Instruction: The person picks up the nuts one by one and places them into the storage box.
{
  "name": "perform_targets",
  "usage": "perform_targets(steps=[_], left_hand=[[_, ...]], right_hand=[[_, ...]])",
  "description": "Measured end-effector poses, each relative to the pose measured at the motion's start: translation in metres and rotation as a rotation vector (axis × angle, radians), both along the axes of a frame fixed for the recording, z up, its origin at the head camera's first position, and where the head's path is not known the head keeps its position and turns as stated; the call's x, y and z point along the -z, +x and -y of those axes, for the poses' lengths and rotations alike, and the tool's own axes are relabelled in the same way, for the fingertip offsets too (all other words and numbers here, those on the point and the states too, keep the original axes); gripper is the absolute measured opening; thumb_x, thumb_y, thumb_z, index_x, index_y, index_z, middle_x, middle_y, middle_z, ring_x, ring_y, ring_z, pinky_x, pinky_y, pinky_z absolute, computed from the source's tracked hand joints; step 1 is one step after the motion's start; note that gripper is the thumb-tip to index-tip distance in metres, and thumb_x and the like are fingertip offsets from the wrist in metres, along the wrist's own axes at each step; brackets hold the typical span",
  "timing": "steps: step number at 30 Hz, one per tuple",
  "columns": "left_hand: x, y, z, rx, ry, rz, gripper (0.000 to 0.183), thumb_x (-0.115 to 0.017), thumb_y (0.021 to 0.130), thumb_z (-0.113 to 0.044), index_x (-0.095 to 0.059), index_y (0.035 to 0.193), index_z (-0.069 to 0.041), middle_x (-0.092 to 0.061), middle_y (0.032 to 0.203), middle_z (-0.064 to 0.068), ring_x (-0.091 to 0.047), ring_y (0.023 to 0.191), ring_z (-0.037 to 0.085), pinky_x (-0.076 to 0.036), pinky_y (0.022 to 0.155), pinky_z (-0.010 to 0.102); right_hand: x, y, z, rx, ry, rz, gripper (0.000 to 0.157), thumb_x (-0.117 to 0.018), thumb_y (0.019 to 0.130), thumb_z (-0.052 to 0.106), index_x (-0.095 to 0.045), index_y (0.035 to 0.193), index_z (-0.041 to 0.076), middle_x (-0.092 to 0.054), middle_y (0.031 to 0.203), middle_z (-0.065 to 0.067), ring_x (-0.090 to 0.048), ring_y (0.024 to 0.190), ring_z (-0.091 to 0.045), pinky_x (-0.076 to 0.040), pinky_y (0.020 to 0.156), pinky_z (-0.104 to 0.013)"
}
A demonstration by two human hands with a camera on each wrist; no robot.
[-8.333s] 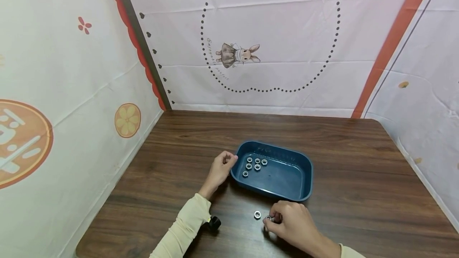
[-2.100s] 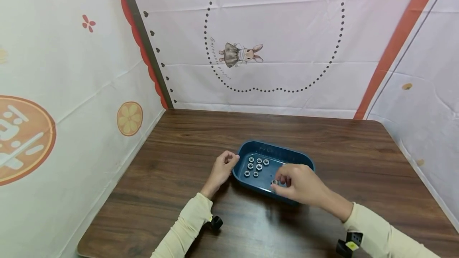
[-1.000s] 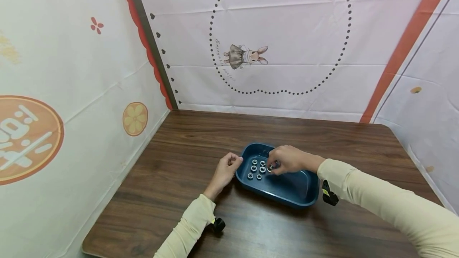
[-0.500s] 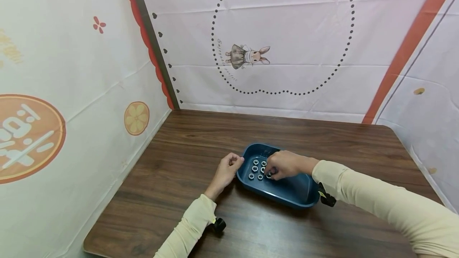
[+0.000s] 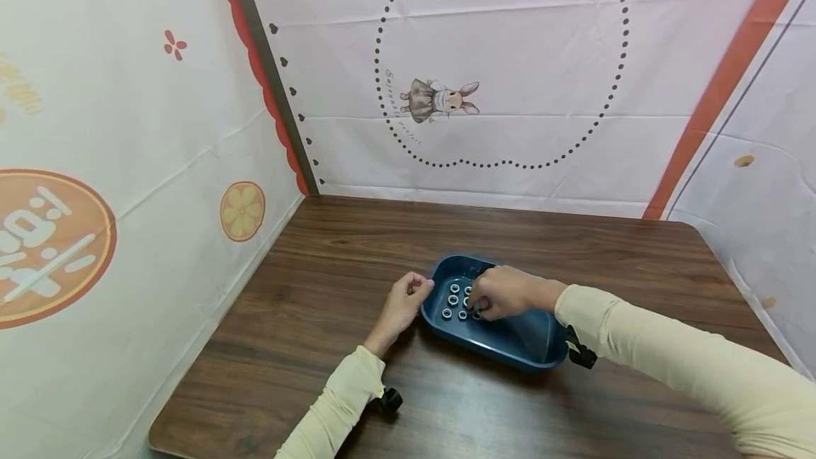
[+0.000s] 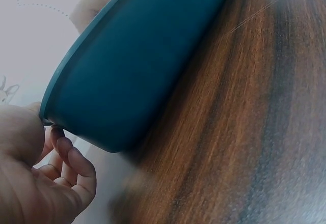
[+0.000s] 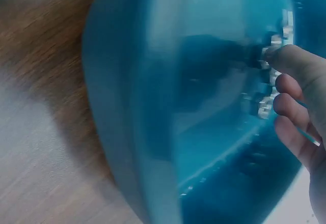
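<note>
A blue plastic tray [image 5: 503,347] stands on the wooden table, holding several steel hex nuts [image 5: 453,300] in short rows at its left end. My left hand [image 5: 401,307] pinches the tray's left rim between thumb and fingers; the left wrist view shows this hand [image 6: 46,168] at the rim's corner, fingers curled under it. Inside the tray, my right hand [image 5: 503,292] reaches down with thumb and fingers around a hex nut [image 5: 476,315] at the right end of the front row. In the right wrist view the thumb touches a nut [image 7: 266,54], and the fingers partly hide others.
The brown wooden table [image 5: 306,289] extends around the tray on all sides. A printed cloth [image 5: 523,76] hangs behind it and along both sides. Black wrist cameras [image 5: 390,401] sit on both cream sleeves.
Two nuts lay on the table in front of the tray earlier; both spots are now bare. My right hand carried a nut into the tray and leftward to the rows. My left hand stayed put.
</note>
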State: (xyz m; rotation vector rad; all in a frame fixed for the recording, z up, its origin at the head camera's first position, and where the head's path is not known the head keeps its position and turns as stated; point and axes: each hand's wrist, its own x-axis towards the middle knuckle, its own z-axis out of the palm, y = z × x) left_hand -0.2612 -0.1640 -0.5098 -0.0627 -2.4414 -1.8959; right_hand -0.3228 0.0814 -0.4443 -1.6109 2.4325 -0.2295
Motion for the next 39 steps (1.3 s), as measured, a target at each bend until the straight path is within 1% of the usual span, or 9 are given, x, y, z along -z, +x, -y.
perform_targets(steps=[5,8,15,20,26,29,33,36,39], left_hand=[[0.0,-0.001,-0.002,0.008,0.018,-0.009,0.023,-0.064,0.103,-0.028,-0.064,0.105,-0.004,-0.057,0.078,0.011,-0.049,0.062,0.014,-0.042,0.056,0.026],[0.0,-0.002,0.0,0.025,0.015,-0.015,0.025,-0.063,0.103,-0.03,-0.064,0.105,-0.004,-0.056,0.077,0.008,-0.049,0.062,0.013,-0.042,0.056,0.026],[0.001,0.001,0.007,0.029,0.0,-0.007,0.023,-0.064,0.103,-0.027,-0.063,0.102,-0.005,-0.053,0.073,0.003,-0.049,0.061,0.014,-0.043,0.056,0.025],[0.002,-0.001,0.01,0.019,0.003,-0.011,0.023,-0.064,0.103,-0.028,-0.064,0.102,-0.005,-0.054,0.073,0.003,-0.049,0.061,0.013,-0.043,0.056,0.024],[0.003,-0.005,0.017,0.016,0.005,-0.012,0.024,-0.064,0.103,-0.028,-0.064,0.101,-0.004,-0.052,0.071,0.001,-0.048,0.059,0.012,-0.042,0.055,0.024],[0.001,-0.006,0.022,0.023,-0.001,-0.014,0.023,-0.063,0.103,-0.027,-0.064,0.102,-0.004,-0.052,0.071,0.001,-0.048,0.058,0.011,-0.043,0.055,0.024],[-0.001,-0.006,0.028,0.023,-0.014,-0.008,0.024,-0.063,0.104,-0.028,-0.064,0.103,-0.004,-0.052,0.071,0.002,-0.048,0.058,0.013,-0.044,0.055,0.025],[-0.005,-0.007,0.034,0.024,-0.03,0.025,0.025,-0.062,0.104,-0.029,-0.064,0.105,-0.004,-0.054,0.073,0.004,-0.05,0.061,0.014,-0.045,0.057,0.026],[-0.01,-0.01,0.04,0.038,-0.049,0.083,0.028,-0.061,0.105,-0.03,-0.064,0.109,-0.003,-0.058,0.081,0.008,-0.052,0.065,0.014,-0.047,0.06,0.027]], right_hand=[[-0.016,0.01,-0.009,0.046,-0.118,-0.044,0.019,-0.077,0.09,0.019,-0.078,0.108,0.011,-0.064,0.082,0.005,-0.049,0.066,0.001,-0.043,0.06,-0.02],[-0.02,0.021,-0.015,0.111,-0.216,-0.087,0.015,-0.075,0.091,0.016,-0.078,0.105,0.011,-0.065,0.083,0.005,-0.05,0.066,0.002,-0.045,0.06,-0.019],[-0.022,0.07,-0.016,0.358,-0.386,-0.206,0.005,-0.073,0.092,0.015,-0.077,0.094,0.017,-0.065,0.082,0.011,-0.051,0.066,0.003,-0.046,0.058,-0.019],[-0.024,0.101,-0.021,0.497,-0.511,-0.179,0.005,-0.074,0.092,0.016,-0.078,0.091,0.019,-0.064,0.078,0.015,-0.05,0.065,0.006,-0.046,0.058,-0.02],[-0.014,0.125,-0.029,0.656,-0.616,-0.122,0.013,-0.076,0.09,0.011,-0.076,0.085,0.023,-0.062,0.074,0.02,-0.049,0.061,0.006,-0.046,0.056,-0.021],[-0.009,0.133,-0.029,0.72,-0.632,-0.085,0.015,-0.077,0.089,0.009,-0.075,0.083,0.023,-0.062,0.073,0.019,-0.05,0.06,0.005,-0.047,0.056,-0.021],[-0.009,0.137,-0.03,0.747,-0.631,-0.099,0.014,-0.077,0.088,0.009,-0.075,0.083,0.022,-0.064,0.075,0.017,-0.053,0.063,0.004,-0.049,0.058,-0.022],[-0.012,0.134,-0.036,0.764,-0.63,-0.135,0.008,-0.076,0.089,0.011,-0.076,0.086,0.018,-0.066,0.079,0.014,-0.055,0.067,0.002,-0.05,0.059,-0.023],[-0.017,0.124,-0.045,0.786,-0.648,-0.149,0.002,-0.076,0.091,0.011,-0.077,0.092,0.012,-0.069,0.082,0.009,-0.06,0.071,-0.002,-0.051,0.06,-0.023]])
